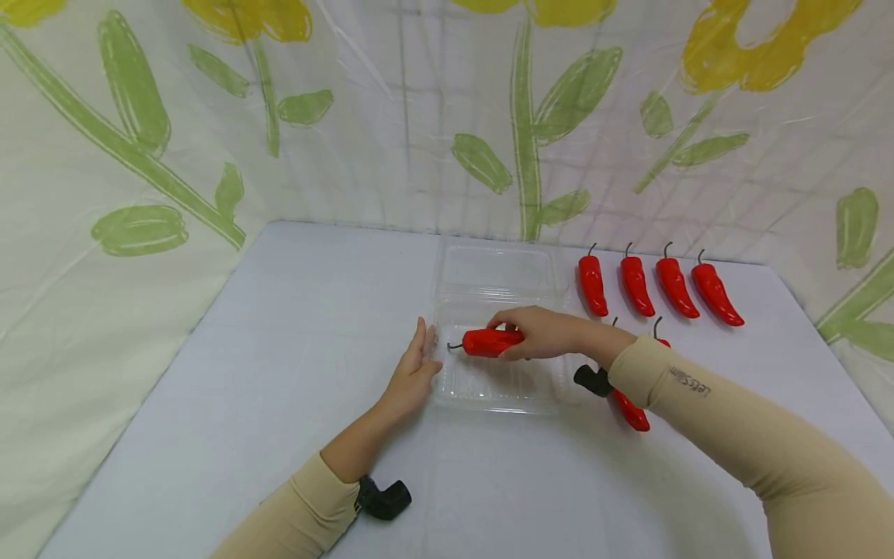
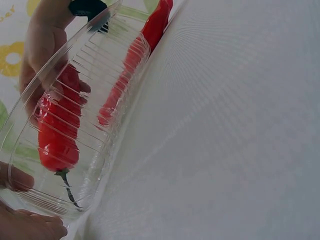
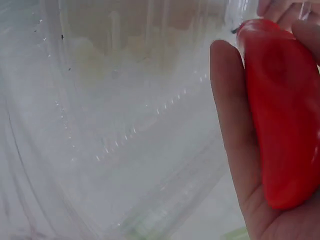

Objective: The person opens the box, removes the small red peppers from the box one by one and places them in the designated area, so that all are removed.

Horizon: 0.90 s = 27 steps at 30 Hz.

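Note:
A clear plastic box (image 1: 489, 404) with its lid (image 1: 499, 268) folded back stands on the white table. My right hand (image 1: 541, 332) grips a red chili pepper (image 1: 482, 342) over the box's tray, its dark stem pointing left. In the right wrist view that pepper (image 3: 282, 115) lies along the palm, between fingers and thumb. My left hand (image 1: 412, 374) holds the box's left wall, thumb over the rim and fingers along the outside. Through the box's side in the left wrist view, the held pepper (image 2: 60, 130) shows inside the outline of the walls.
Several red chili peppers (image 1: 676, 287) lie in a row at the back right. More lie nearer, partly hidden under the right forearm, one pepper (image 1: 631, 411) showing its tip. A flowered curtain (image 1: 349, 140) hangs behind the table (image 1: 293, 310).

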{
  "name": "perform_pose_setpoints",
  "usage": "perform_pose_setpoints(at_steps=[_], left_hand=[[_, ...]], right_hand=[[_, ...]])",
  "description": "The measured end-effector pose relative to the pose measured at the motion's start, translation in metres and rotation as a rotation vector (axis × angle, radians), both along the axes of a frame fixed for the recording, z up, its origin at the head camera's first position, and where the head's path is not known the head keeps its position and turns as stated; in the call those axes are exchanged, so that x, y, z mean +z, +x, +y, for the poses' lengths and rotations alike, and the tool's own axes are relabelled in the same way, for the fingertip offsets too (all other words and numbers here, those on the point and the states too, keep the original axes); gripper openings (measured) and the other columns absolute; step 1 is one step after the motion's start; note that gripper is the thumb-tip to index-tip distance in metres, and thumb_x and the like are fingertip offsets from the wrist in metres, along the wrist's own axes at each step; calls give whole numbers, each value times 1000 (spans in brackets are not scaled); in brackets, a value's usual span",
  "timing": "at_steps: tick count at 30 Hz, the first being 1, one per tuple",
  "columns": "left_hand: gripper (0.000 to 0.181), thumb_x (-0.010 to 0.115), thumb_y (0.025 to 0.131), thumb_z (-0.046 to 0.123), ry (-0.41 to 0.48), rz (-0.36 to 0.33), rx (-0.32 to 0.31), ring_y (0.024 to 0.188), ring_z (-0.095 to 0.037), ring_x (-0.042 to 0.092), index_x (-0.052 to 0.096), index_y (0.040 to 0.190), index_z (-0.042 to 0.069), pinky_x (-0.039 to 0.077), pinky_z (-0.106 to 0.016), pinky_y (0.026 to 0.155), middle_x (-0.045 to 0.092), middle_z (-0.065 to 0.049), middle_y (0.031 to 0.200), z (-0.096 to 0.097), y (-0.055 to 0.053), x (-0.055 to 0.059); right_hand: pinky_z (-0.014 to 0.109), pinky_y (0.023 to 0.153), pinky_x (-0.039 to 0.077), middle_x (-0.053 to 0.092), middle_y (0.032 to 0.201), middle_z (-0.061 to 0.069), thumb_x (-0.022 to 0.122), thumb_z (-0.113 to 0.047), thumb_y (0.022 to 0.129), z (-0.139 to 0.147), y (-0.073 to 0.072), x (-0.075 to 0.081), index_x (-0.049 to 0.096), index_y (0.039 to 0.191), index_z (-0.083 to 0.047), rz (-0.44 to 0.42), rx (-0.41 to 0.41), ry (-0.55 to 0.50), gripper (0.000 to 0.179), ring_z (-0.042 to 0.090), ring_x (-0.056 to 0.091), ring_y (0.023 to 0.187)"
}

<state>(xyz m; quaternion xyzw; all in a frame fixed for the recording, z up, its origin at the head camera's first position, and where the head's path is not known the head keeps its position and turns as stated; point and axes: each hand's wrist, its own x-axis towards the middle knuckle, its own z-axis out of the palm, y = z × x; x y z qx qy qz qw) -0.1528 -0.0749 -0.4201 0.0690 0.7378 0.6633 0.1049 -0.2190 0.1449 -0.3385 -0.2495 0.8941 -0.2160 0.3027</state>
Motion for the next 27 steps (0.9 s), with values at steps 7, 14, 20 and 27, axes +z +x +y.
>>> perform_pose_setpoints(at_steps=[7,14,20,27], left_hand=[[70,33,89,-6,-7,6,-2,145,-28,9,-3,148,-1,11,-45,116,12,-18,156,2,0,1],[71,34,88,-6,-26,3,4,145,-28,9,-3,148,-1,11,-45,116,11,-18,156,2,-1,1],[72,34,88,-6,-13,5,-2,144,-29,7,-5,148,-1,10,-45,116,9,-19,155,2,-1,1],[72,34,87,-7,1,17,-1,144,-31,6,-7,147,-3,6,-46,116,7,-22,154,2,-1,1]], right_hand=[[27,77,50,59,121,6,69,-25,82,13,5,5,50,136,-21,33,-55,-61,58,21,50,104],[27,76,47,61,118,5,61,-21,89,26,11,9,45,139,-21,89,-60,-119,53,21,51,100],[27,77,48,58,126,8,59,-21,90,38,20,11,40,142,-21,101,-119,-148,55,22,50,103],[29,78,49,54,133,11,58,-21,90,56,36,17,38,143,-21,174,-173,-195,57,23,51,105]])
